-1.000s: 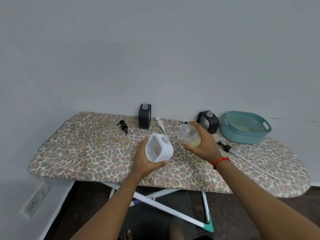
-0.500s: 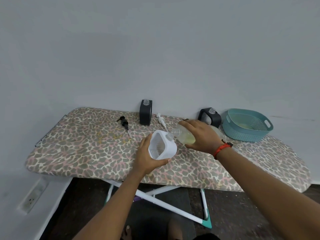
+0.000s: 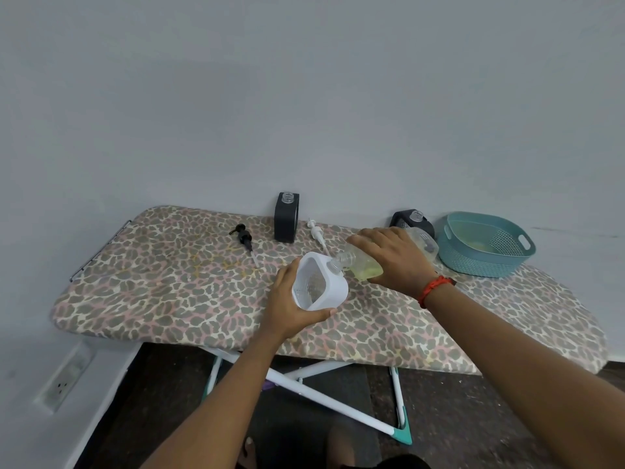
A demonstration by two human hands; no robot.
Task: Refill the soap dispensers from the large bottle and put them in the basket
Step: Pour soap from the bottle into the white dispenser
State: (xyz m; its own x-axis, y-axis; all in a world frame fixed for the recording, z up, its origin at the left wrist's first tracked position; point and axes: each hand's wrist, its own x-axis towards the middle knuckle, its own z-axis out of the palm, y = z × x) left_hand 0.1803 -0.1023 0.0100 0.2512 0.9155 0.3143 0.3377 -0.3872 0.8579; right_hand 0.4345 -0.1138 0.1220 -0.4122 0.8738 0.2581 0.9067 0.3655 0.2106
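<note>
Right hand (image 3: 395,258) had tipped its gripped large bottle (image 3: 362,265) lower onto the white dispenser (image 3: 334,289), clasped by the left hand (image 3: 291,299); slow pouring suited.

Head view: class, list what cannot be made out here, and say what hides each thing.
- Head view: most of the large bottle is covered by the right hand, so its fill level is unclear.
- Head view: any flow into the white dispenser is too small to see at the necks.
- Head view: the lower part of the right black dispenser is hidden behind hand and bottle.
- Head view: the pale contents of the basket are blurred.
</note>
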